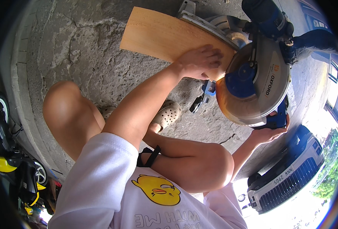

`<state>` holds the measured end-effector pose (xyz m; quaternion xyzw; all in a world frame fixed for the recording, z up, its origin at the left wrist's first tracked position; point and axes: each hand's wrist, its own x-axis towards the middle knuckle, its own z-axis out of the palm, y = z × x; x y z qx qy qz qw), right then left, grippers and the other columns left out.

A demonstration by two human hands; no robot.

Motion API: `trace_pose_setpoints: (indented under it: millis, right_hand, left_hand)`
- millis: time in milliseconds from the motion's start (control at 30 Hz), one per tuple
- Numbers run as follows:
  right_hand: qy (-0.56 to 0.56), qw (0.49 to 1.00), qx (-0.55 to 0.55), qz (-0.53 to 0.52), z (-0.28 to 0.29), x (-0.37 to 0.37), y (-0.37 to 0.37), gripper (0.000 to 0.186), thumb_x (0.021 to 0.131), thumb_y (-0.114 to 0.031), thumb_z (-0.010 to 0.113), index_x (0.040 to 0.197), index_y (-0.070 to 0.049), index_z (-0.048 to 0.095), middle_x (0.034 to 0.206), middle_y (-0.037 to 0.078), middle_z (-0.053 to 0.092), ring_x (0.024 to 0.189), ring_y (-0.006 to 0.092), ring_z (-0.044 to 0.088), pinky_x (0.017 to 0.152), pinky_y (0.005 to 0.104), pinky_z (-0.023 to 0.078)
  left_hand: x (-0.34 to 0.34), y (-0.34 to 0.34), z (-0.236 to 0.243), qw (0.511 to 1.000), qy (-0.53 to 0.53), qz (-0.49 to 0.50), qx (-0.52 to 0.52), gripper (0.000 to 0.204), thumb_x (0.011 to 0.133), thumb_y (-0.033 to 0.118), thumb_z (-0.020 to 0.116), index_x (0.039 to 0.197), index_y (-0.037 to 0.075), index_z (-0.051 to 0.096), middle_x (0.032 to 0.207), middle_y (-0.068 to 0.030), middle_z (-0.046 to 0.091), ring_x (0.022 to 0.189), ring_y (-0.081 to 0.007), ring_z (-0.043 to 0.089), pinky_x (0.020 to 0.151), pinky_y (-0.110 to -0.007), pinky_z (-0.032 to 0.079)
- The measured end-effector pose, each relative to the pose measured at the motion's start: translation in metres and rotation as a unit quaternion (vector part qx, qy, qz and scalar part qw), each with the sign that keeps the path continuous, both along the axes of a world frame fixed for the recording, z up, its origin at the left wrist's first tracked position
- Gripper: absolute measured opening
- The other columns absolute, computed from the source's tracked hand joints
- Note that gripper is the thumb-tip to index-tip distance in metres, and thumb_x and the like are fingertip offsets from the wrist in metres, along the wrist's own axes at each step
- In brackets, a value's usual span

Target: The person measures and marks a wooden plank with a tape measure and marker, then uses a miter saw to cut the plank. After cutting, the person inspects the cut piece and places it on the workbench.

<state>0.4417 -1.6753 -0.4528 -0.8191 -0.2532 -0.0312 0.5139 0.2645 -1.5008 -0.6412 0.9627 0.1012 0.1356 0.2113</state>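
Note:
A flat wooden board (159, 32) lies on the base of a blue and grey mitre saw (268, 72), against its metal fence (205, 26). My left hand (201, 62) bears down on the board close to the blade, fingers bent over its face and thumb by its near edge. On the right, my right hand (271, 132) is wrapped round the saw's dark blue handle (277, 117). The saw head is low, its round guard beside the board's right end. An orange glow shows along the blade; where it meets the wood is hidden.
Rough, cracked concrete (88, 49) lies under the saw. A blue clamp-like part (205, 93) juts out below the board. My bent knees and a beige clog (168, 114) are close by. A parked vehicle (287, 171) stands at right, a yellow and black motorcycle (18, 164) at left.

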Motion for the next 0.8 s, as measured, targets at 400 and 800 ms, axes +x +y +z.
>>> trace_pose_setpoints:
  millis: [400, 800]
  right_hand:
    - [-0.006, 0.999, 0.021, 0.03, -0.0053, 0.0051, -0.0042, 0.061, 0.104, -0.054, 0.019, 0.127, -0.005, 0.047, 0.072, 0.012, 0.059, 0.063, 0.019, 0.055, 0.061, 0.0288, 0.049]
    - [-0.004, 1.0, 0.013, 0.019, -0.004, 0.0035, -0.0041, 0.06, 0.104, -0.054, 0.02, 0.127, -0.005, 0.047, 0.073, 0.012, 0.06, 0.063, 0.0187, 0.055, 0.06, 0.0281, 0.049]
  left_hand:
    - [0.0007, 0.0008, 0.002, 1.0, 0.016, -0.007, 0.007, 0.068, 0.068, 0.042, 0.08, 0.127, 0.016, 0.057, 0.142, -0.0037, 0.046, 0.138, -0.0236, 0.036, 0.117, -0.045, 0.025]
    - [0.0003, 0.0003, 0.0007, 1.0, 0.009, -0.004, -0.002, 0.068, 0.069, 0.042, 0.079, 0.128, 0.016, 0.056, 0.142, -0.0037, 0.046, 0.139, -0.0236, 0.035, 0.117, -0.045, 0.025]
